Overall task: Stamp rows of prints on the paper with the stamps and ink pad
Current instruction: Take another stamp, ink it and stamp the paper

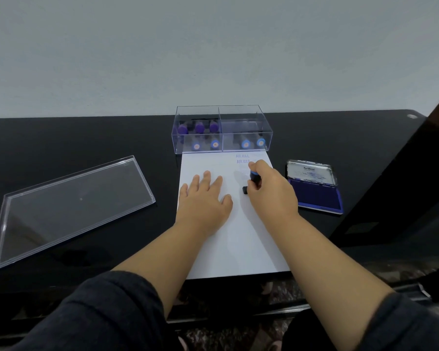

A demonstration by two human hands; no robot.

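Stamp (254,179) gripped inside right hand's (270,188) curled fingers, over paper (235,239)

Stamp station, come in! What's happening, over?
Left hand flat on paper. Right hand grips stamp over paper. Two AIR MAIL prints done. Nothing blocking.

- Paper (228,239): white sheet lying flat on the dark desk, two blue "AIR MAIL" prints (242,158) stacked near its far right corner.
- Stamp (254,179): blue-topped with a black base, standing on the paper below the prints.
- Ink pad (314,196): open just right of the paper, dark blue pad, metal lid tilted up.
- Stamps (214,144): purple and blue tops, in a clear box at the paper's far edge.
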